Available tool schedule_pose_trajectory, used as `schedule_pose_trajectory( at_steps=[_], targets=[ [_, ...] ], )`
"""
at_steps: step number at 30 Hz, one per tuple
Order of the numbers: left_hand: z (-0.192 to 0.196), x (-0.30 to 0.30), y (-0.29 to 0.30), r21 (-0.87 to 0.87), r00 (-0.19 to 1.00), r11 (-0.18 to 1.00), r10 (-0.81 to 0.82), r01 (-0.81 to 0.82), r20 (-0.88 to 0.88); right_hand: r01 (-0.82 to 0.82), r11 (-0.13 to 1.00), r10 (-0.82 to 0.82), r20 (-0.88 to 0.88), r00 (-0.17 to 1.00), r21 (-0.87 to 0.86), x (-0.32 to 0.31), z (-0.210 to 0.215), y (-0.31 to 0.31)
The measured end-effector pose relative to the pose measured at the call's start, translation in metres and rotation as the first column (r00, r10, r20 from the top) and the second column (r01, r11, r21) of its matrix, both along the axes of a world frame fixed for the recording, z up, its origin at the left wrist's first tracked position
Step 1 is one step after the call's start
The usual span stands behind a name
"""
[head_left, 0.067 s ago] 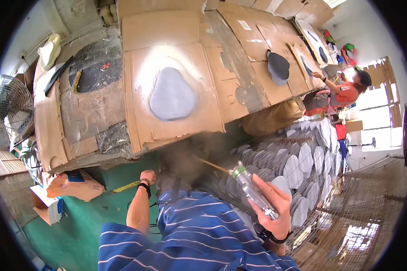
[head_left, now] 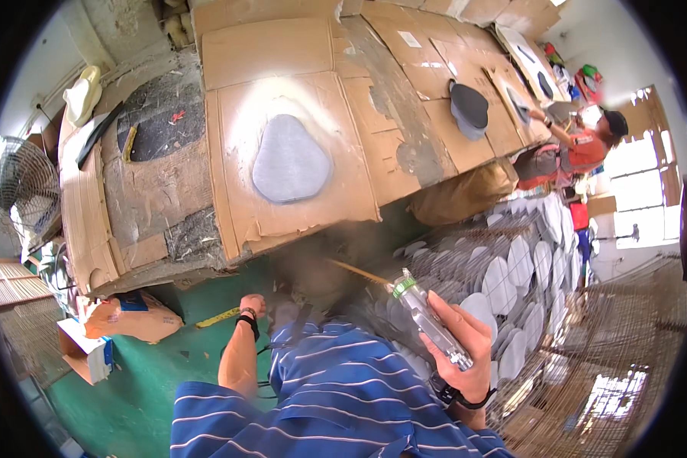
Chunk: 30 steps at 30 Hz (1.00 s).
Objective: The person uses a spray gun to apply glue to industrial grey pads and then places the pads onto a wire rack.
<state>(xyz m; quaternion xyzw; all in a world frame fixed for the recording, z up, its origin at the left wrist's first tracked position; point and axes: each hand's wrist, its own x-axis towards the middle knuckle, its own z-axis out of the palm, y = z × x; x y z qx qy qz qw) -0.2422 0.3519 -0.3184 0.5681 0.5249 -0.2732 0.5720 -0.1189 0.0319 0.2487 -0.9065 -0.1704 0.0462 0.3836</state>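
My right hand [head_left: 466, 340] is wrapped round a silver, tube-shaped hand tool [head_left: 435, 324] with a green collar. A thin yellow-brown line [head_left: 359, 272] runs from the collar end toward the dark, blurred area below the table edge. My left hand [head_left: 253, 305] hangs low beside my body, below the table's front edge, fingers curled into a fist with no object visible in it. On the cardboard-covered table ahead lies a grey, rounded-triangular pad [head_left: 291, 160], surrounded by a whitish coating on the cardboard [head_left: 229, 198]. Neither hand touches the pad.
Many grey pads stand on a wire rack [head_left: 504, 267] at my right. A dark pad [head_left: 468, 107] lies farther along the table, where a person in an orange shirt [head_left: 588, 149] works. A fan [head_left: 24, 179] stands at left; a white box [head_left: 91, 351] sits on the green floor.
The view has shifted slightly. Both hands keep nearly the same pose, and the tool stays in my right hand. The grey pad has not moved on the cardboard.
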Motion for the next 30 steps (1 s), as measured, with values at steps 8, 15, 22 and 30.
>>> schedule_pose_trajectory(
  at_steps=[8, 15, 22, 30],
  targets=[
    [0.016, -0.001, -0.028, -0.034, 0.998, 0.998, 0.053, -0.052, 0.033, 0.001, 1.0, -0.001, -0.035, 0.999, -0.002, -0.017, -0.003, -0.039],
    [0.094, 0.073, -0.04, 0.008, 0.773, 0.975, 0.172, -0.224, 0.61, 0.184, 0.983, -0.182, -0.06, 0.981, 0.026, -0.024, -0.022, -0.048],
    [0.128, 0.205, -0.003, 0.46, 0.705, 0.819, -0.099, -0.342, 0.702, 0.168, 0.981, -0.153, -0.146, 0.977, 0.093, -0.032, -0.027, -0.045],
    [0.145, 0.307, -0.008, 0.95, 0.806, 0.302, -0.58, 0.078, 0.118, 0.303, 0.951, -0.289, -0.173, 0.941, 0.058, -0.056, -0.016, -0.059]
  ],
)
